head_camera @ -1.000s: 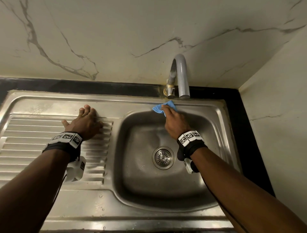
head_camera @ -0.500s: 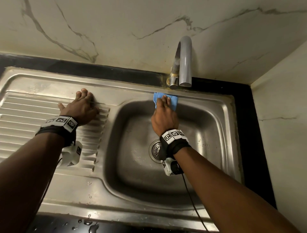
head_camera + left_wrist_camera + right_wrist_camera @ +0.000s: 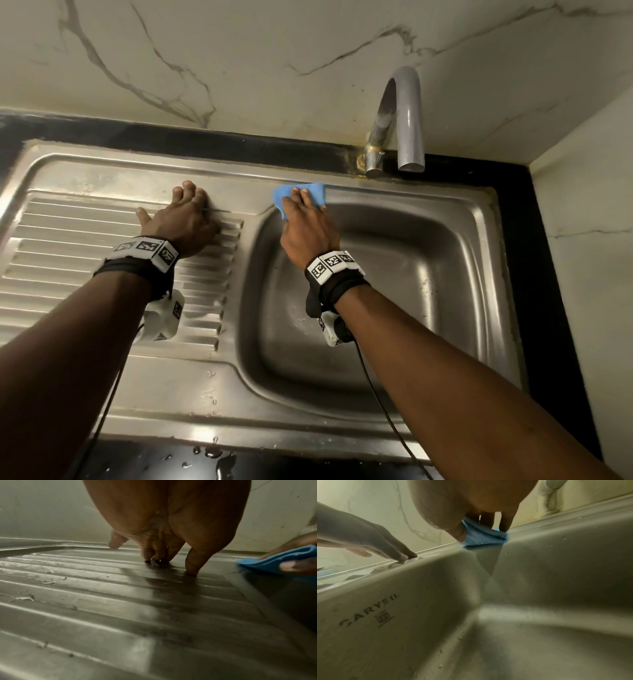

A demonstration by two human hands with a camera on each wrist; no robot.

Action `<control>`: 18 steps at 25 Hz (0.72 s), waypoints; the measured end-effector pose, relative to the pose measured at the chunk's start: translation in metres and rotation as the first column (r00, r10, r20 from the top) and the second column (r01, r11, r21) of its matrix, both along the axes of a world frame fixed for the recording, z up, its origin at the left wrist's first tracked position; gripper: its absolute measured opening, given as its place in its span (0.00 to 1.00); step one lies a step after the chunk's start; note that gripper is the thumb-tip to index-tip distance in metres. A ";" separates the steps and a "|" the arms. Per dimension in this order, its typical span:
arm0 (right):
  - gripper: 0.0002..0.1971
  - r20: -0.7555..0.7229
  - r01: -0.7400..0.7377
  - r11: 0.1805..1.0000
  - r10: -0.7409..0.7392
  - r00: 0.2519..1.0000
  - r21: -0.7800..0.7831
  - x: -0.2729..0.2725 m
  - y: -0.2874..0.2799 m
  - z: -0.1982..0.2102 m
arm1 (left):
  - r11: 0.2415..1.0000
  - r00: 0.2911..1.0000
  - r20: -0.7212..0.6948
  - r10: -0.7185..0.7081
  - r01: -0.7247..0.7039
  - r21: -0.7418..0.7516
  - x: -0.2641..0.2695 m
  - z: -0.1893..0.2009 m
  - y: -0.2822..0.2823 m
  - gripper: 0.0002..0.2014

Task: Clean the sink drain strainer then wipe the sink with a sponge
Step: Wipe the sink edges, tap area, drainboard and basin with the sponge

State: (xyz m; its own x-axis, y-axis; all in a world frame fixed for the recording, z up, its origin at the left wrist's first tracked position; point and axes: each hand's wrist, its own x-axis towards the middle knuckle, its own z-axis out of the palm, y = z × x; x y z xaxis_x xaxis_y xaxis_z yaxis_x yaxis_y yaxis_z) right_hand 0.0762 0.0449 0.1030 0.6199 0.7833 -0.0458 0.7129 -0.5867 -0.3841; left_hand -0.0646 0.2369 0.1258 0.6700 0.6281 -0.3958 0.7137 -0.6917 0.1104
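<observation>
A blue sponge (image 3: 317, 192) lies on the back rim of the steel sink (image 3: 411, 274), at the basin's back left corner. My right hand (image 3: 301, 205) holds it there, fingers on top and thumb underneath. The left wrist view shows the sponge (image 3: 274, 559) pinched between them, and the right wrist view shows the sponge (image 3: 481, 536) folded over the rim's edge. My left hand (image 3: 185, 212) rests on the ribbed drainboard (image 3: 85, 257), with its straight fingertips (image 3: 192, 569) touching the metal. My right wrist hides the drain strainer.
A grey faucet (image 3: 407, 113) arches over the back rim, right of the sponge. Marble walls close in behind and on the right. Black counter frames the sink, with water drops at its front edge (image 3: 212, 452). Droplets dot the basin walls.
My right hand has slid the sponge leftward along the back rim, from under the faucet to the basin's back left corner. The left hand has stayed on the drainboard.
</observation>
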 end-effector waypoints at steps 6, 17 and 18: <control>0.21 -0.093 -0.107 0.994 0.107 0.990 0.007 -0.024 0.045 0.011 | 1.000 1.000 0.007 0.008 -0.008 -0.022 -0.001 0.000 0.000 0.37; 0.22 -0.306 -0.120 0.992 0.106 0.946 -0.028 -0.056 0.038 0.035 | 0.978 0.998 -0.034 -0.059 0.051 -0.204 -0.010 0.015 0.018 0.41; 0.22 -0.310 -0.143 0.989 0.128 0.942 -0.028 -0.065 0.038 0.034 | 0.981 0.999 -0.007 -0.048 0.046 -0.188 -0.016 0.017 0.016 0.39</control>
State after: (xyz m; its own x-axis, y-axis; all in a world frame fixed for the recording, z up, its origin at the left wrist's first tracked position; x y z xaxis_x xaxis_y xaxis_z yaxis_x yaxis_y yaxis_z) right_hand 0.0115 0.0833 0.1369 0.4581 0.8508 -0.2574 0.6393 -0.5166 -0.5696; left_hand -0.0805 0.2525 0.1432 0.6921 0.5094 -0.5114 0.6825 -0.6925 0.2339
